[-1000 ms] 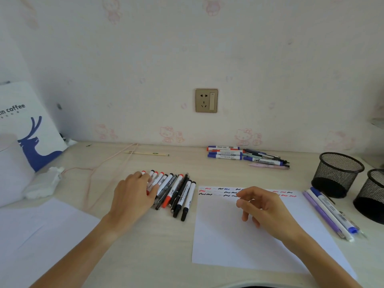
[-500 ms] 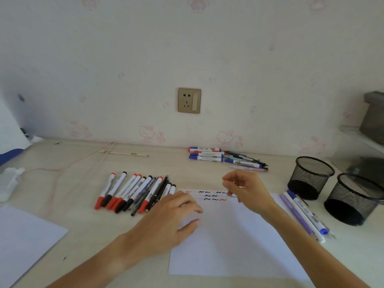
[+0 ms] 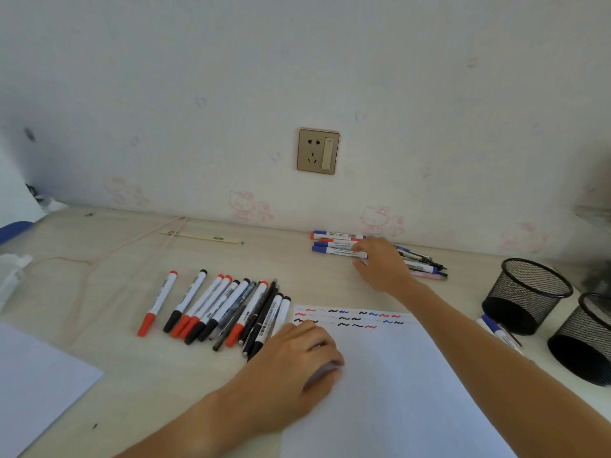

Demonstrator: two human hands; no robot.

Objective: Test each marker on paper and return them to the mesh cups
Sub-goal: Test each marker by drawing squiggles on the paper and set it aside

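A white sheet of paper (image 3: 390, 385) with red, black and blue test squiggles along its top lies in front of me. My left hand (image 3: 291, 361) rests on its left edge, holding it down. My right hand (image 3: 383, 266) reaches to the back pile of blue-capped markers by the wall, and its fingers and thumb pinch the end of one blue marker (image 3: 330, 250). Several red and black markers (image 3: 218, 305) lie in a row left of the paper. Two black mesh cups (image 3: 525, 292) (image 3: 588, 342) stand at the right.
More blue markers (image 3: 496, 328) lie between the paper and the cups. A second white sheet (image 3: 33, 375) lies at the near left. A pink cable (image 3: 99, 259) and a thin stick (image 3: 201, 238) cross the back left. A wall socket (image 3: 318, 151) sits above the desk.
My left hand left the row of red and black markers and came to rest on the paper's left edge. My right hand rose from the paper and reached back to the blue markers.
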